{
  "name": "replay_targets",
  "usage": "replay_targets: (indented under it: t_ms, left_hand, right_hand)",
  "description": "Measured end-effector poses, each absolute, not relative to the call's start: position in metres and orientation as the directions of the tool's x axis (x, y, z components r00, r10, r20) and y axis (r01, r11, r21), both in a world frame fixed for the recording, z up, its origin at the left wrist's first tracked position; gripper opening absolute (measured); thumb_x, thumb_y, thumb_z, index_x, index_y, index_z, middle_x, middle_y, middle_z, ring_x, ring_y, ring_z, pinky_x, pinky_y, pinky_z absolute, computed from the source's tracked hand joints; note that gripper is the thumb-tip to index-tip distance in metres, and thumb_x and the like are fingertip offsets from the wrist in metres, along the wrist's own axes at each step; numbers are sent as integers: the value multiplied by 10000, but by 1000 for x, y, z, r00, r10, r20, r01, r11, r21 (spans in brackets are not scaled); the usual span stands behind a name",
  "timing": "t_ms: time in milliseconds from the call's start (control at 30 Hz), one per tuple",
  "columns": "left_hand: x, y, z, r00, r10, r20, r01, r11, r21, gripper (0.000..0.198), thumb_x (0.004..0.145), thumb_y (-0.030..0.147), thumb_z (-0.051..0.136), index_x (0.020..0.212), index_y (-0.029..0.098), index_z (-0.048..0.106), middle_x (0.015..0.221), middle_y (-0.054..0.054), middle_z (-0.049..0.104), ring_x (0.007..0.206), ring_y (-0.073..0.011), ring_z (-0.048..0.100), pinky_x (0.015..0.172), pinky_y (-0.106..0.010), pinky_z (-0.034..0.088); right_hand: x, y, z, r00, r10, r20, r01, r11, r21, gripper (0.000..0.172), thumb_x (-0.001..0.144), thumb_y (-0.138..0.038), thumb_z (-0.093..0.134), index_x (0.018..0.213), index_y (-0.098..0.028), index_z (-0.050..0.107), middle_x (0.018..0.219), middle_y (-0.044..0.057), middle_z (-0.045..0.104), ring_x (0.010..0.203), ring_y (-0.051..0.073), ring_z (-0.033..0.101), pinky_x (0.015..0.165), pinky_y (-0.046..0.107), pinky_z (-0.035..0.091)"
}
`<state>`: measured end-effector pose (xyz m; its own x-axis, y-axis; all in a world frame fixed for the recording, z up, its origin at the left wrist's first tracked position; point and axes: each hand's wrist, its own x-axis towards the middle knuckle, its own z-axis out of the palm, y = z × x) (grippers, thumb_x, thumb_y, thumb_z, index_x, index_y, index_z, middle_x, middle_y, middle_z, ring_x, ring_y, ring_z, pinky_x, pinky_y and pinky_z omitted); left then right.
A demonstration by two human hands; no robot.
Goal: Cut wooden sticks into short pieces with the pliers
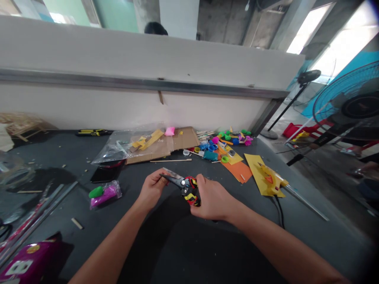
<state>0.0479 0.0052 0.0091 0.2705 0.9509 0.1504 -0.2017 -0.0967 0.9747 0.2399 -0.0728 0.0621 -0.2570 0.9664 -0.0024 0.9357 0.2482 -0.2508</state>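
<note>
My right hand (213,197) is wrapped around the red, yellow and black handles of a pair of cutting shears (187,187). Their dark pointed blade reaches left to the fingertips of my left hand (152,188). That hand is closed in a pinch at the blade tip. A thin greyish sliver (172,172) shows just above the dark blade; whether it is a held strip or the second blade, I cannot tell. Both hands are over the dark tabletop (177,244). To the left lies a clear packet of purple material (108,194) with a green lid (96,192) on it.
A yellow glue gun (270,179) with a black cord rests on yellow paper at right. Colourful tubs and lids (211,148), cardboard (183,140) and a plastic bag (118,146) line the back. Clear sticks (38,219) and a purple device (29,258) are at left; a fan (355,102) stands beyond.
</note>
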Motion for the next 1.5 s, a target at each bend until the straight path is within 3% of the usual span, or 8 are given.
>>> replay_targets:
  t_ms: [233,467,700,900,1500]
  left_hand:
    - [50,7,4,318,939,127,-242,-49,969,233,746,379,622,688,155,597,620,12,511,599,-94,441,593,-216,367]
    - [56,2,16,343,935,92,-370,45,928,255,804,354,553,648,156,517,572,48,392,526,-74,379,597,-237,405]
    - [54,3,9,329,938,104,-337,14,941,275,792,372,563,628,158,509,545,50,398,514,-78,400,567,-234,389]
    - [51,7,-1,323,936,138,-284,-44,958,218,767,375,595,751,158,590,621,11,547,561,-91,464,554,-217,351]
    - [51,7,5,302,947,109,-286,-19,958,261,677,407,681,694,158,604,611,7,551,569,-97,479,574,-218,375]
  right_hand:
    - [241,-71,59,-249,968,-42,926,225,-303,386,696,-389,519,977,-167,374,822,81,589,666,199,565,559,278,322]
    - [251,-64,65,-231,969,-82,763,128,-634,422,691,-306,544,1050,-178,362,843,38,566,712,167,540,586,250,350]
    - [247,-66,60,-211,976,-51,831,152,-534,429,623,-347,599,970,-184,406,817,27,530,711,169,502,581,254,317]
    - [242,-69,60,-218,975,-44,854,168,-493,430,613,-355,584,961,-185,397,832,36,530,729,182,512,587,262,307]
    - [241,-72,61,-267,959,-98,878,200,-435,443,628,-408,558,962,-179,379,861,62,570,695,196,549,535,264,293]
